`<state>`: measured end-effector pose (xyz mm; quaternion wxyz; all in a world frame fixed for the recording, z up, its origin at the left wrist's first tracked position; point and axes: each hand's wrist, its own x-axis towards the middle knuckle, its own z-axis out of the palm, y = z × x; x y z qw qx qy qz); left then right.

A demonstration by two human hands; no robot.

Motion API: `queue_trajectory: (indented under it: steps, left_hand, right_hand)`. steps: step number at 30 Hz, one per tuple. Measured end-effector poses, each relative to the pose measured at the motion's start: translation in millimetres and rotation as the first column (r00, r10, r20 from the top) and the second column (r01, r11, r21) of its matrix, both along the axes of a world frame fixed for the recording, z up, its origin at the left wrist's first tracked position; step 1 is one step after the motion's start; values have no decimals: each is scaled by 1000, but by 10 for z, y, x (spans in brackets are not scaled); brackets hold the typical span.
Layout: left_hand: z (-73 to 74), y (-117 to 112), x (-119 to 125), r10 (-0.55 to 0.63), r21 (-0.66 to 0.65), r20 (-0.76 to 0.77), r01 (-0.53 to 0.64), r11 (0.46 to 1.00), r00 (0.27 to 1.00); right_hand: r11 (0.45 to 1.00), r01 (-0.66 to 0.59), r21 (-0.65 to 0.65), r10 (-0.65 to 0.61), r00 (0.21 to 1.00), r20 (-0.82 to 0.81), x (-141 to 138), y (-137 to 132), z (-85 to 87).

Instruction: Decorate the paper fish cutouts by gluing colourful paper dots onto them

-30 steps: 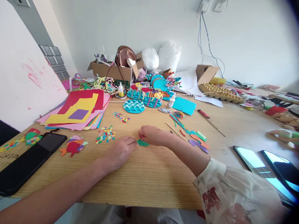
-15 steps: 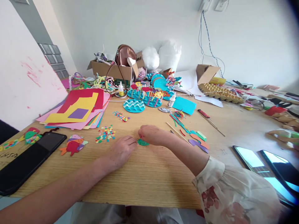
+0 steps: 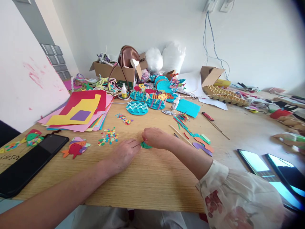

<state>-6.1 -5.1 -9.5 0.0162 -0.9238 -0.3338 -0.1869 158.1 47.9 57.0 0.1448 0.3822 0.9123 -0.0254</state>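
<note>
In the middle of the wooden table (image 3: 166,178) lies a small green paper cutout (image 3: 146,145), partly covered by my hands. My left hand (image 3: 125,153) rests at its left side, fingers together and slightly bent, the fingertips holding down its edge. My right hand (image 3: 155,138) is closed in a pinch just above the cutout. A speck of red shows at its fingertips, too small to name. To the left are a scatter of coloured paper dots (image 3: 108,136) and a layered paper fish (image 3: 75,147).
Coloured sheets (image 3: 64,111) and a black phone (image 3: 30,165) lie left. Glue bottles (image 3: 175,103) and blue wavy bases (image 3: 137,108) stand behind. Paper strips (image 3: 203,148), a wooden stick (image 3: 182,136) and a red cutter knife (image 3: 207,116) lie right, with two more phones (image 3: 257,162).
Both hands keep almost the same pose over the green cutout. The whole view has shifted very slightly.
</note>
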Motion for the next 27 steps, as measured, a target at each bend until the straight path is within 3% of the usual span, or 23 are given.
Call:
queue_trajectory:
  steps: [7, 11, 16, 27]
  left_hand:
    - [-16, 5, -6, -13, -20, 14, 13, 1000, 1000]
    - [-31, 6, -12, -21, -3, 15, 21, 1000, 1000]
    - [-40, 10, -11, -19, 14, 5, 18, 1000, 1000]
    - [-38, 8, 1, -12, 3, -7, 12, 1000, 1000]
  right_hand:
    - [999, 45, 23, -44, 998, -37, -11, -14, -4]
    - [995, 91, 28, -88, 993, -73, 42, 7, 76]
    - [992, 95, -85, -105, 987, -118, 113, 2, 169]
    - [988, 93, -127, -103, 992, -76, 21, -30, 67]
